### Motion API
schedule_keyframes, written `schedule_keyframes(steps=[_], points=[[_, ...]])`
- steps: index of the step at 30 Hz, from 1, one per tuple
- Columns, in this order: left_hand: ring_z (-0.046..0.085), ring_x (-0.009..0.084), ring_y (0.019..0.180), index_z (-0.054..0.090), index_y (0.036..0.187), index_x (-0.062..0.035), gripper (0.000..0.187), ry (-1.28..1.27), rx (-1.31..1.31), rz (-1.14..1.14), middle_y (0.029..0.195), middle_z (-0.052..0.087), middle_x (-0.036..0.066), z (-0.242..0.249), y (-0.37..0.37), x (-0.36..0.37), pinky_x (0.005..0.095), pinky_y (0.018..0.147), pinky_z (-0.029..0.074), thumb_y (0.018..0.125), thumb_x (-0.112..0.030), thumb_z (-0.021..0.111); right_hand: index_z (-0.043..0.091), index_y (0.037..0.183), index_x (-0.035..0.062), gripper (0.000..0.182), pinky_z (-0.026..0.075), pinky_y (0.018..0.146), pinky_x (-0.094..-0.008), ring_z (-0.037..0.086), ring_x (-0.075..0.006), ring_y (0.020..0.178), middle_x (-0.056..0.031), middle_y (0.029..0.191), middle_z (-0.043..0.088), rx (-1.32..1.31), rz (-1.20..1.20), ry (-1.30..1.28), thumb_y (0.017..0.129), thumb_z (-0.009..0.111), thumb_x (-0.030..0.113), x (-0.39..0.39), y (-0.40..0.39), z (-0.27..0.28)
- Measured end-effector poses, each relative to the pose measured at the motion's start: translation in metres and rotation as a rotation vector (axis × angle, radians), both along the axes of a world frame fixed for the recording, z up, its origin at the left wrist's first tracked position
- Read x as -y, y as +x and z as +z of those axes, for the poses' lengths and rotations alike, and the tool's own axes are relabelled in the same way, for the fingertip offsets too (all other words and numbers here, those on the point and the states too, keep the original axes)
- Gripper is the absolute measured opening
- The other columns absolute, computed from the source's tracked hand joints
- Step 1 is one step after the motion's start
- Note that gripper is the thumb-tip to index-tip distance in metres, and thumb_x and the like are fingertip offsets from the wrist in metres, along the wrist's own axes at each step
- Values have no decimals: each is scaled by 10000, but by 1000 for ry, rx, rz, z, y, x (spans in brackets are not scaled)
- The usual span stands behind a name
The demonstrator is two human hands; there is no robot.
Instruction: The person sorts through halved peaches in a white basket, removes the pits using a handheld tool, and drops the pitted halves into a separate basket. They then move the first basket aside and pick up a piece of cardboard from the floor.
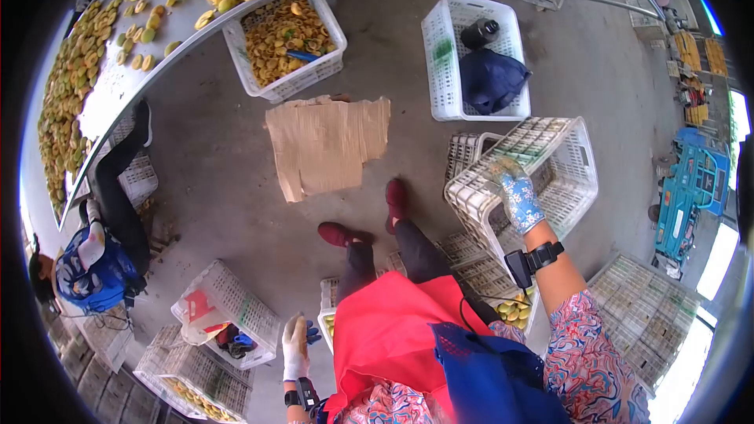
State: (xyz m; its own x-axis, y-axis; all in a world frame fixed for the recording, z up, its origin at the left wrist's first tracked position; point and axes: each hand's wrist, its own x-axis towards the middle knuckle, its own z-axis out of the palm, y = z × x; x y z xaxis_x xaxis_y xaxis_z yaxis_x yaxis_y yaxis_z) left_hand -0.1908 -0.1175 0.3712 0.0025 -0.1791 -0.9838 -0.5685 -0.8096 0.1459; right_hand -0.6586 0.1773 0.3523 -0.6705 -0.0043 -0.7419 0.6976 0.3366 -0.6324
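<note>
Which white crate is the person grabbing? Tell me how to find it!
Start at the torn cardboard sheet on the concrete floor and look right. The tilted crate there has the right hand, in a blue flowered glove, gripping its rim. It is empty and tipped on its side, unlike the upright crate holding dark cloth.

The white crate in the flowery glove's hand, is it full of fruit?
No, the tilted white crate gripped by the right hand shows only bare lattice inside, no fruit.

White plastic lattice crate (550, 159), floral cloth glove (518, 196), torn matt cardboard (326, 145) — rough grey concrete floor (236, 188)
</note>
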Motion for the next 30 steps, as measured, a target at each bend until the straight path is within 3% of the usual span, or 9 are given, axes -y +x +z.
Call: schedule_keyframes(steps=[4,6,13,17,20,22,23,25,30], points=[[630,150,746,523,1254,-19,391,31,-48,-105,951,621,73,-18,-19,-21,297,648,539,948,-254,584,439,1340,-19,601,449,934,-391,595,-302,1045,-167,1234,574,-172,133,836,880,644,308,-234,52,-21],[635,167,727,526,1248,-32,378,34,-90,-173,940,619,76,-27,-53,-24,310,613,560,955,-266,573,438,1342,-41,696,438,952,-382,572,-302,1100,-197,1242,573,82,105,1158,845,670,388,-274,67,11],[598,135,910,479,1339,-34,478,105,-359,-586,1058,607,65,-79,-265,-56,288,752,518,941,-268,607,472,1317,-60,731,429,961,-407,567,-341,1129,-236,1214,595,239,-252,1213,810,676,426,-365,122,-5],[578,138,1036,417,1396,-5,601,238,-540,-857,1186,584,86,-94,-366,-125,285,874,481,913,-278,649,409,1364,-77,792,397,1010,-396,510,-351,1207,-233,1327,519,367,-284,793,808,670,422,-371,117,-6],[483,190,1222,326,1437,21,756,82,-802,-1101,1349,500,152,-112,-395,-198,298,997,411,855,-265,716,367,1416,-45,818,353,1048,-402,424,-309,1264,-198,1420,420,287,-419,692,813,655,427,-367,125,-23],[448,225,1274,297,1437,46,880,102,-924,-1035,1385,462,194,-181,-373,-264,318,1044,374,796,-329,770,365,1419,-44,817,329,1070,-417,417,-302,1268,-178,1418,423,245,-418,622,825,654,437,-334,114,-9],[480,256,1259,351,1428,3,798,-6,-753,-1211,1352,497,204,-145,-393,-262,312,1029,395,803,-308,736,402,1398,-42,772,330,1071,-401,426,-287,1254,-165,1396,448,207,-494,676,830,671,407,-353,127,-24],[643,264,1013,461,1389,-99,616,-38,-630,-1045,1123,645,184,-155,-407,-263,335,865,495,787,-128,586,468,1337,-59,660,367,1038,-380,459,-259,1206,-139,1348,495,-34,-519,649,834,706,296,-336,131,-21],[639,232,987,430,1401,-59,632,-29,-782,-1068,1104,651,177,-101,-402,-191,334,854,489,782,-88,556,535,1252,-79,517,479,874,-362,579,-234,988,-154,1204,583,-110,-607,469,859,670,228,-331,142,10]])
